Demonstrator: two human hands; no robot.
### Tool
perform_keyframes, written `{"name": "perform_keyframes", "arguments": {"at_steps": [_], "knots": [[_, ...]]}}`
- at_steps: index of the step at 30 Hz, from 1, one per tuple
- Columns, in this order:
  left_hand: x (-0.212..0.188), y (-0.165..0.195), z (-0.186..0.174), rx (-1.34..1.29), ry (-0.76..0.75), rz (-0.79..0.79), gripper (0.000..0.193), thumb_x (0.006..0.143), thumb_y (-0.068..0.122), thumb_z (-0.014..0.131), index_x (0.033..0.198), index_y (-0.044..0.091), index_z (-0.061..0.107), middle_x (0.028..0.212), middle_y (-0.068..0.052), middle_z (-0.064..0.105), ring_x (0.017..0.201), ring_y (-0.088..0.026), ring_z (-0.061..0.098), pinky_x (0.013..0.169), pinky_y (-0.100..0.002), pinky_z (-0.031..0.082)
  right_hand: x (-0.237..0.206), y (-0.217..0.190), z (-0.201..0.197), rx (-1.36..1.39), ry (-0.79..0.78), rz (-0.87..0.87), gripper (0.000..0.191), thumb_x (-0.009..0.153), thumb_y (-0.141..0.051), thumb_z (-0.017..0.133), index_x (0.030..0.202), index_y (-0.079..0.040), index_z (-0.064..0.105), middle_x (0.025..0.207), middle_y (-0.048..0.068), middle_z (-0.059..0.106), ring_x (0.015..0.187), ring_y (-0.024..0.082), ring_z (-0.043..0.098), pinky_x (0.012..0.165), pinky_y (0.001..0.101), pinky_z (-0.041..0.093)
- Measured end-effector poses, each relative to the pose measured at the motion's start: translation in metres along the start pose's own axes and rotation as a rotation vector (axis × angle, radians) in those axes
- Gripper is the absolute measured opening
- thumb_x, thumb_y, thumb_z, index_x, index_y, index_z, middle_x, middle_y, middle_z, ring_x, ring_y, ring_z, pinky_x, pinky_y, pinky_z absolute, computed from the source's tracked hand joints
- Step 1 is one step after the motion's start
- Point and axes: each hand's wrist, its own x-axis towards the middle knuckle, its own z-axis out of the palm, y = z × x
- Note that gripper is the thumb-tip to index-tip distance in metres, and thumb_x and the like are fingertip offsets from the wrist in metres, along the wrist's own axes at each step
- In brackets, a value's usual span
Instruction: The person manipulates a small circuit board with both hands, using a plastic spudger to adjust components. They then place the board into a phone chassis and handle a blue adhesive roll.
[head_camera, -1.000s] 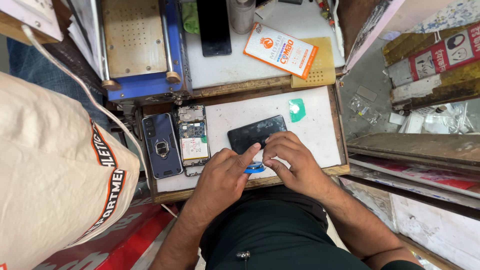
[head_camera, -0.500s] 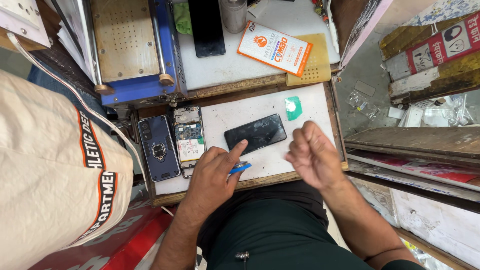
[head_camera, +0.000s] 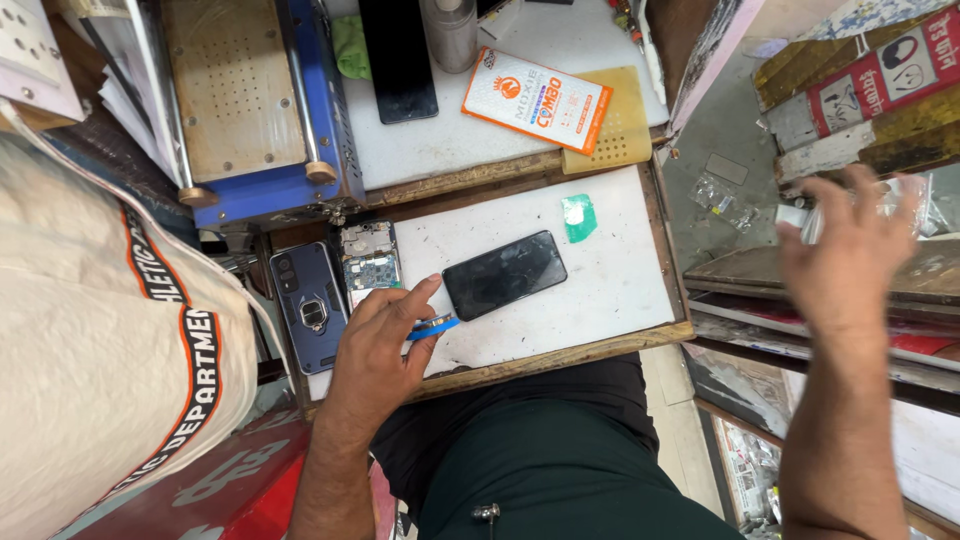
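Observation:
A black phone (head_camera: 505, 274) lies screen-up and tilted on a white work mat (head_camera: 600, 290). My left hand (head_camera: 375, 350) rests at the mat's near left, pinching a small flat blue tool (head_camera: 437, 326) whose tip sits just short of the phone's left end. My right hand (head_camera: 845, 255) is blurred and raised far to the right over a side shelf, fingers spread, with small clear bags (head_camera: 715, 192) nearby. I cannot see its palm.
A small green piece (head_camera: 578, 217) lies on the mat. Left of the mat are an opened phone with bare circuit board (head_camera: 370, 256) and a phone in a dark ring case (head_camera: 308, 300). Behind stand a blue machine (head_camera: 250, 100), another black phone (head_camera: 398, 55) and an orange-white package (head_camera: 537, 100).
My right hand left the phone and swung out to the right shelf, opening its fingers. My left hand stayed by the phone's end with the blue tool.

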Motion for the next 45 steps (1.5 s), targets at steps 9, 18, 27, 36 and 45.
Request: {"name": "perform_keyframes", "arguments": {"at_steps": [9,18,27,36,45], "knots": [[0.014,0.017,0.013,-0.062,-0.010,0.134,0.078,0.074,-0.005,0.080,0.144,0.014,0.053,0.098,-0.005,0.075,0.103,-0.026,0.068,0.087,-0.042,0.054,-0.021,-0.078,-0.010,0.673,-0.040,-0.055,0.035,0.089,0.001,0.072,0.122,-0.012,0.070,0.128,0.008,0.070,0.137,0.033,0.060,0.125,0.0480,0.041],[0.012,0.038,0.013,-0.002,-0.057,0.188,0.082,0.068,-0.006,0.080,0.143,0.016,0.056,0.100,-0.006,0.072,0.102,-0.029,0.067,0.088,-0.044,0.052,-0.014,-0.204,-0.040,1.375,-0.358,-0.193,0.020,0.086,-0.013,0.080,0.103,-0.006,0.073,0.111,0.006,0.075,0.125,0.030,0.064,0.106,0.0427,0.050],[0.001,0.030,0.021,-0.034,-0.038,0.174,0.086,0.071,-0.006,0.080,0.148,0.017,0.050,0.102,-0.007,0.073,0.104,-0.028,0.066,0.091,-0.042,0.053,-0.028,-0.181,-0.018,1.551,-0.397,-0.110,0.015,0.099,-0.019,0.069,0.092,-0.005,0.067,0.097,0.006,0.071,0.115,0.026,0.066,0.105,0.0411,0.052],[-0.001,0.026,0.024,-0.121,-0.042,0.239,0.089,0.071,-0.009,0.078,0.148,0.021,0.048,0.098,-0.003,0.074,0.109,-0.026,0.067,0.094,-0.043,0.053,-0.028,-0.185,-0.018,1.562,-0.565,-0.023,0.034,0.108,-0.032,0.052,0.121,-0.004,0.067,0.119,0.011,0.070,0.122,0.028,0.065,0.106,0.0404,0.050],[-0.021,0.017,0.036,-0.482,-0.058,0.143,0.072,0.084,-0.006,0.077,0.148,0.014,0.050,0.100,-0.004,0.077,0.107,-0.025,0.070,0.097,-0.036,0.056,-0.031,-0.203,0.009,1.913,-0.753,-0.153,0.029,0.104,-0.026,0.063,0.121,-0.003,0.068,0.130,0.015,0.067,0.136,0.029,0.055,0.113,0.0442,0.047]]}}
